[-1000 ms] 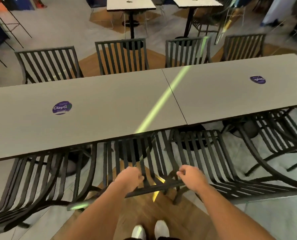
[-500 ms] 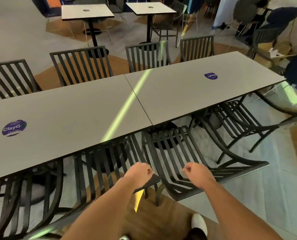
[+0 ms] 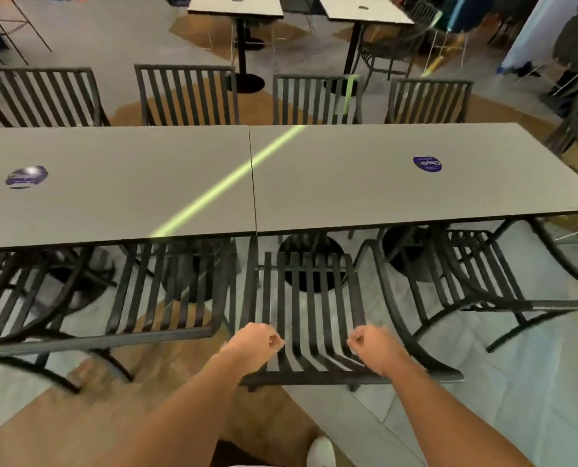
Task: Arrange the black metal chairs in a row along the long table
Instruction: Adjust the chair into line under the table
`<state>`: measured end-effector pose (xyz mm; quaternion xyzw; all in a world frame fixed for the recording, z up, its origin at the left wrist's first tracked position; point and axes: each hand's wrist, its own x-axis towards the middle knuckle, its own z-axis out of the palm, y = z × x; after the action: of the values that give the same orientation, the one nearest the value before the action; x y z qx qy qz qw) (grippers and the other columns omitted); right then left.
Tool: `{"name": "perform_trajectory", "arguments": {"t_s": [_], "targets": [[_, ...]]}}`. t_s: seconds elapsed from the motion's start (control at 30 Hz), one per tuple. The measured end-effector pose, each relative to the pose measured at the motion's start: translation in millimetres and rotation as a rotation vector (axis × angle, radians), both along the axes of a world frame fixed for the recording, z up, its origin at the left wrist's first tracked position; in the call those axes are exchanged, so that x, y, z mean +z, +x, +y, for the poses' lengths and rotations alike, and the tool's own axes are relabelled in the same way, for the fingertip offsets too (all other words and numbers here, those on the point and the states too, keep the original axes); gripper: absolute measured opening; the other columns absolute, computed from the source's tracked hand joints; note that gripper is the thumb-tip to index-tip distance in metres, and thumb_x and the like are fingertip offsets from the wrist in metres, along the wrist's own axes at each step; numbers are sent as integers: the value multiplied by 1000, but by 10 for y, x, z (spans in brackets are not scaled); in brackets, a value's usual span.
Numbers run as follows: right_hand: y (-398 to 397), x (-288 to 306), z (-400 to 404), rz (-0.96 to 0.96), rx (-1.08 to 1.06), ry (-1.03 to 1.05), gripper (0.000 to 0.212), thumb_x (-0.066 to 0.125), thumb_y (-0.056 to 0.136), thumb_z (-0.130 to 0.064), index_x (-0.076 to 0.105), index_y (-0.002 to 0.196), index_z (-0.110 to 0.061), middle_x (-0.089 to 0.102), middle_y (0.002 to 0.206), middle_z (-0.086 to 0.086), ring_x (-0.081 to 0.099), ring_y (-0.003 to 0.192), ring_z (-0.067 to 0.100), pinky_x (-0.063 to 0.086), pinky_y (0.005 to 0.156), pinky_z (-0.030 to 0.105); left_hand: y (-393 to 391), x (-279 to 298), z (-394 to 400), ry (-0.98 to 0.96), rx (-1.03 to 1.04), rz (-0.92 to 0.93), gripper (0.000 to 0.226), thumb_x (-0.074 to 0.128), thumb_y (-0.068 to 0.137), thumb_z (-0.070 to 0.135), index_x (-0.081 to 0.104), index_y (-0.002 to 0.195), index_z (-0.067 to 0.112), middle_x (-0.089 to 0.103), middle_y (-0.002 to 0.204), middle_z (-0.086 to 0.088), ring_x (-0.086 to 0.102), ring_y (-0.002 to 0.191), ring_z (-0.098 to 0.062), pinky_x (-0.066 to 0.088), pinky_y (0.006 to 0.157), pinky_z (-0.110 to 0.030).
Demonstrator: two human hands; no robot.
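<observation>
The long grey table (image 3: 314, 183), two tops butted together, runs across the view. Along its near side stand black slatted metal chairs: one at the far left (image 3: 1, 298), one left of centre (image 3: 166, 298), one straight ahead (image 3: 311, 311) and one to the right (image 3: 476, 274), all with seats tucked under the table. My left hand (image 3: 255, 345) and right hand (image 3: 373, 348) are closed fists hovering over the back of the chair ahead, just past its top rail, holding nothing. Several matching chairs (image 3: 186, 96) line the far side.
Two small square tables (image 3: 237, 8) on black pedestals stand beyond, with another chair (image 3: 392, 52) by the right one. Round black table bases (image 3: 309, 264) sit under the long table. Bags and dark furniture crowd the right edge (image 3: 577, 106). My shoe (image 3: 321, 451) is below.
My hands have let go of the left-of-centre chair's top rail and shifted right. They are now fists over the chair ahead, and my view has swung to face the table squarely.
</observation>
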<state>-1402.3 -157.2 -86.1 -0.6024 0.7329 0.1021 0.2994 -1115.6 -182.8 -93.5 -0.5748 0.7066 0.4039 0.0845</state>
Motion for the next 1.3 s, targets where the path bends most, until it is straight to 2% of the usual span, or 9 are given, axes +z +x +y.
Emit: {"name": "perform_trajectory", "arguments": {"t_s": [0.13, 0.3, 0.43, 0.53, 0.67, 0.8, 0.87, 0.93, 1.3], "targets": [[-358, -119, 114, -48, 68, 127, 33, 54, 99, -55, 70, 111, -29, 70, 99, -3, 63, 90, 12, 53, 84, 32, -280, -68, 283, 86, 40, -48, 47, 54, 100, 58, 68, 125, 20, 70, 116, 0, 65, 106, -17, 53, 98, -35], [-509, -266, 245, -184, -34, 179, 54, 65, 88, -68, 71, 120, -25, 70, 111, -2, 63, 101, 14, 53, 93, 35, -406, -239, 453, 131, -12, -86, 61, 65, 84, 73, 66, 123, 26, 68, 114, 5, 63, 104, -13, 52, 98, -35], [-482, -299, 309, -224, -76, 211, 70, 69, 79, -75, 66, 128, -25, 70, 120, -3, 63, 107, 13, 52, 96, 33, -488, -374, 423, 88, -122, -144, 41, 68, 92, 50, 64, 128, 31, 62, 124, 4, 60, 114, -15, 49, 105, -35], [-456, -311, 309, -218, -52, 230, 83, 73, 70, -79, 63, 132, -26, 67, 129, -3, 61, 113, 13, 50, 100, 32, -515, -520, 384, 88, -166, -215, 47, 61, 98, 22, 55, 142, 35, 54, 143, 2, 55, 129, -23, 45, 112, -42], [-482, -337, 283, -198, -5, 227, 93, 74, 66, -81, 60, 139, -24, 64, 132, -2, 59, 122, 16, 48, 105, 36, -578, -605, 334, 126, -281, -303, 47, 56, 98, 11, 54, 141, 30, 53, 144, -5, 60, 122, -31, 51, 104, -46], [-471, -381, 251, -98, 148, 239, 64, 77, 79, -61, 60, 133, -30, 63, 120, -8, 59, 108, 13, 49, 99, 34, -644, -621, 309, 128, -293, -353, 33, 58, 100, 13, 58, 131, 24, 63, 117, -5, 65, 108, -25, 54, 97, -41], [-500, -429, 212, -9, 232, 171, 44, 70, 91, -39, 60, 133, -32, 64, 127, -5, 61, 114, 17, 49, 101, 36, -682, -623, 261, 119, -305, -372, 33, 58, 100, 12, 58, 131, 23, 63, 116, -5, 65, 108, -25, 53, 97, -40], [-558, -474, 166, 62, 308, 145, 39, 62, 96, -24, 60, 134, -31, 64, 131, -3, 61, 119, 20, 49, 104, 38, -737, -607, 194, 109, -310, -379, 34, 59, 100, 11, 57, 132, 22, 63, 117, -6, 64, 109, -25, 53, 98, -40], [-1275, -595, -279, 101, 458, 70, 37, 56, 99, -21, 61, 134, -29, 67, 130, -3, 63, 117, 22, 50, 101, 38, -1434, -519, -173, 97, -197, -322, 40, 53, 104, 11, 54, 142, 24, 61, 127, -7, 62, 116, -23, 52, 103, -38]]}}
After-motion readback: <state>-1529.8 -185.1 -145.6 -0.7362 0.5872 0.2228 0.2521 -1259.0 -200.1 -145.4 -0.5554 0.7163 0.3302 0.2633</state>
